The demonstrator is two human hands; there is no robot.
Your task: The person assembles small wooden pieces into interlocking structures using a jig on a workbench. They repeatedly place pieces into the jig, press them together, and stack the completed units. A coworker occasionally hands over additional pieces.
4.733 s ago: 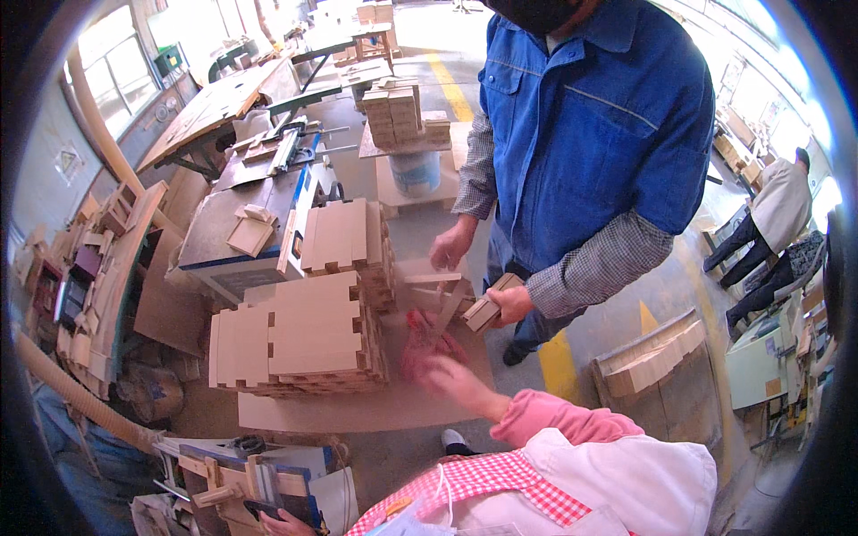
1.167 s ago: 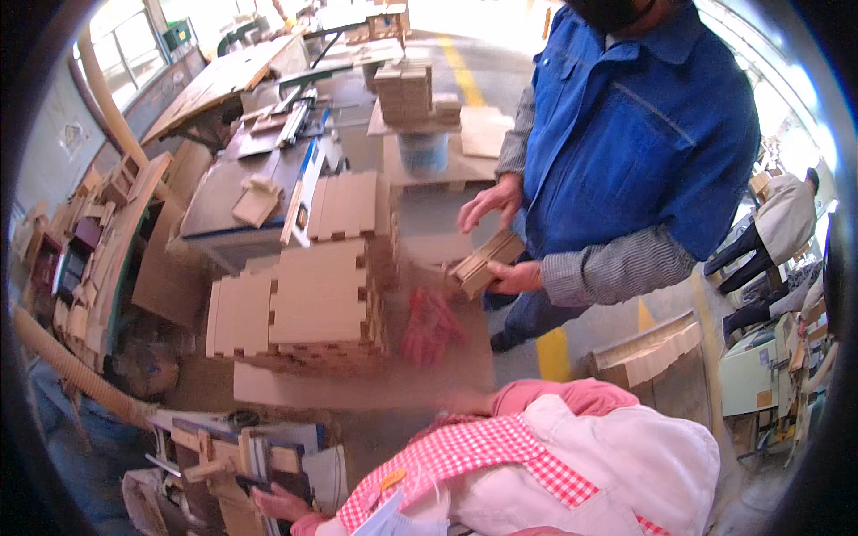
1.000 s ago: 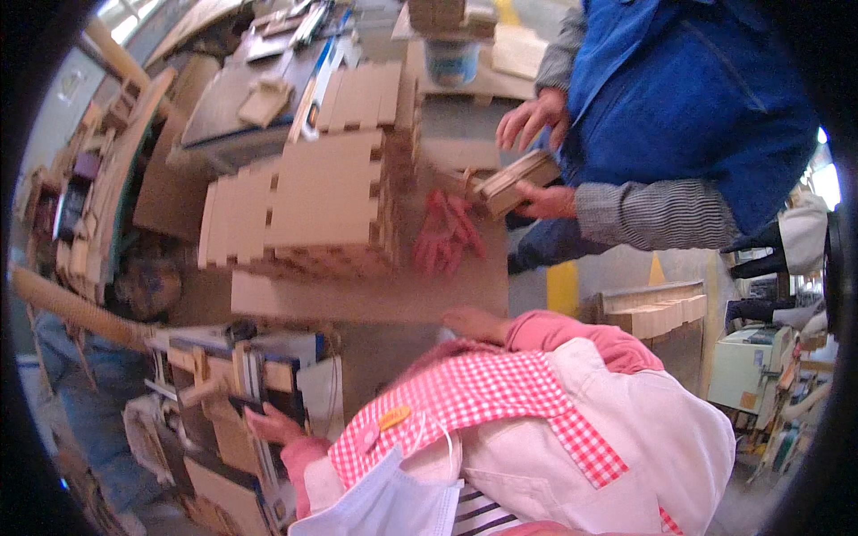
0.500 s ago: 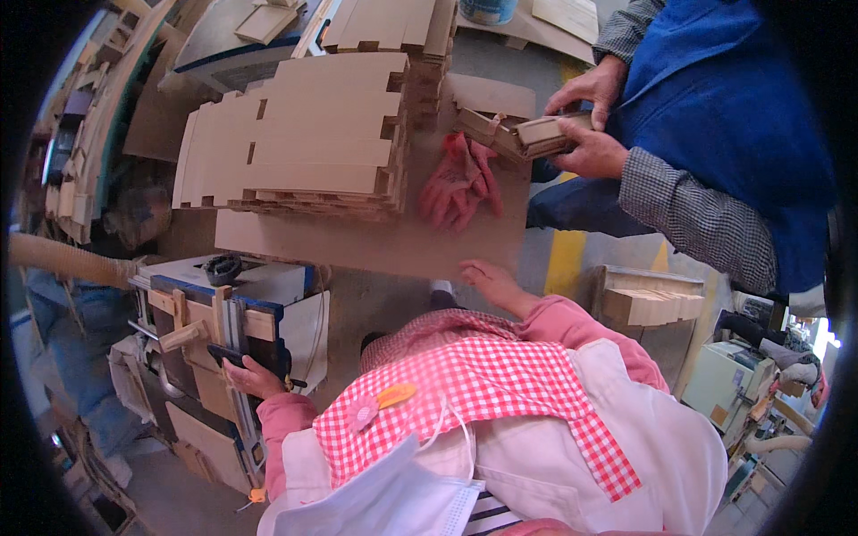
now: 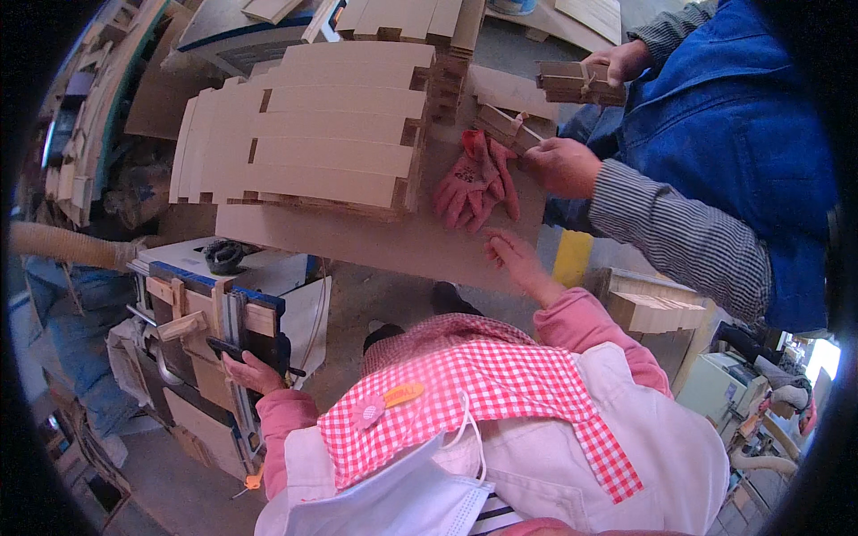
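Left hand (image 5: 253, 371): low at the person's left, fingers curled onto the edge of a grey-and-blue bench machine with wooden clamp blocks (image 5: 219, 308). Grip looks closed on a dark part there; the exact part is too small to make out.

Right hand (image 5: 514, 259): stretched forward, fingers loosely spread and empty, resting at the near edge of the plain brown board tabletop (image 5: 357, 237). Pink sleeve runs back to the body.

Pair of pink-red work gloves (image 5: 476, 183): lying flat on the tabletop, just beyond the right hand, not touching it.

Stack of pale plywood panels with notched finger-joint edges (image 5: 304, 134): on the tabletop, left of the gloves. Lower layers hidden under the top sheets.

Second person in blue jacket with striped cuff (image 5: 715, 152), at right; head cut off by the frame. Nearer hand (image 5: 561, 166) pinches a small wooden block piece (image 5: 502, 123) beside the gloves. Farther hand (image 5: 621, 61) holds a short bundle of wooden slats (image 5: 565, 80).

Red-and-white checked cloth (image 5: 483, 393) and a white face mask (image 5: 393, 500) cover the lower view. Rim of the picture is dark and bent; left-side clutter unreadable.
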